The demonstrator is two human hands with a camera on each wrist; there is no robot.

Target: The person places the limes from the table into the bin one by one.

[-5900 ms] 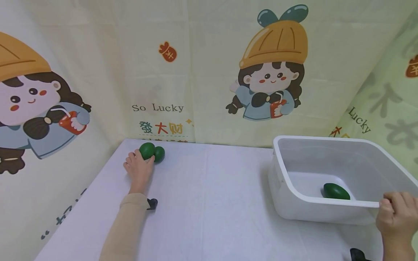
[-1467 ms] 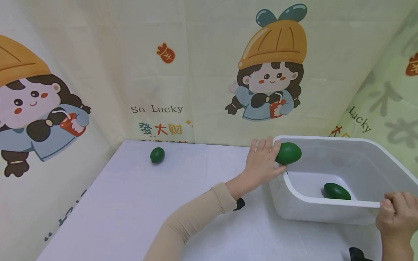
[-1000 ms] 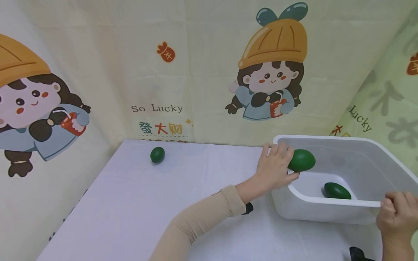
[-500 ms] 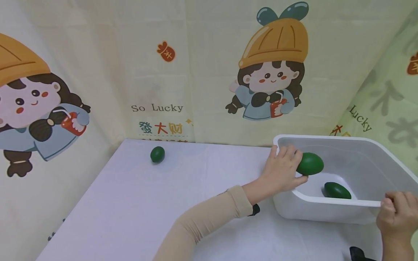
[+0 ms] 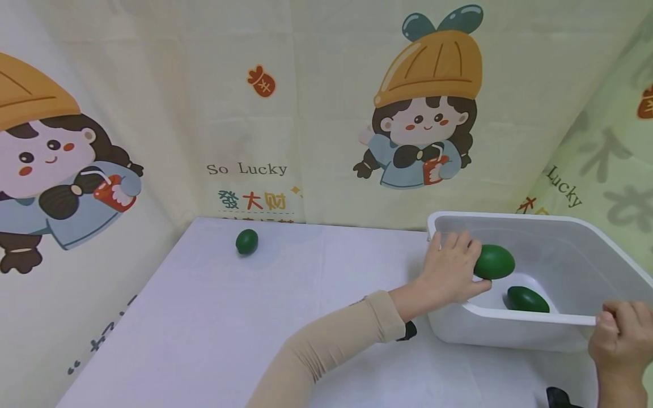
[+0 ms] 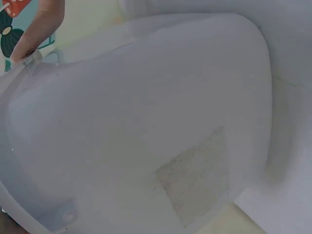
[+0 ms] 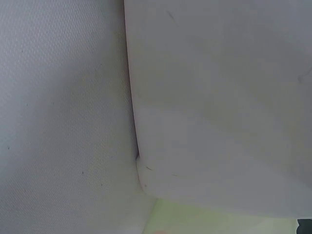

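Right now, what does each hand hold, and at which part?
The left hand grips a green fruit by its left end; the right hand grips the white bin at its near rim.

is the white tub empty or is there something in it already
Not empty: one green fruit lies on the white tub's floor, and the left hand holds another green fruit inside it.

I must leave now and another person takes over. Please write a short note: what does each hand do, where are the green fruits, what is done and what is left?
Left hand: holds a green fruit inside the white bin, above its floor, not released.
Right hand: grips the near rim of the bin at its right corner.
Done: one darker green fruit lies on the bin floor.
Left: set down the held fruit; the small green fruit on the white table, near the back wall, is not yet in the bin.
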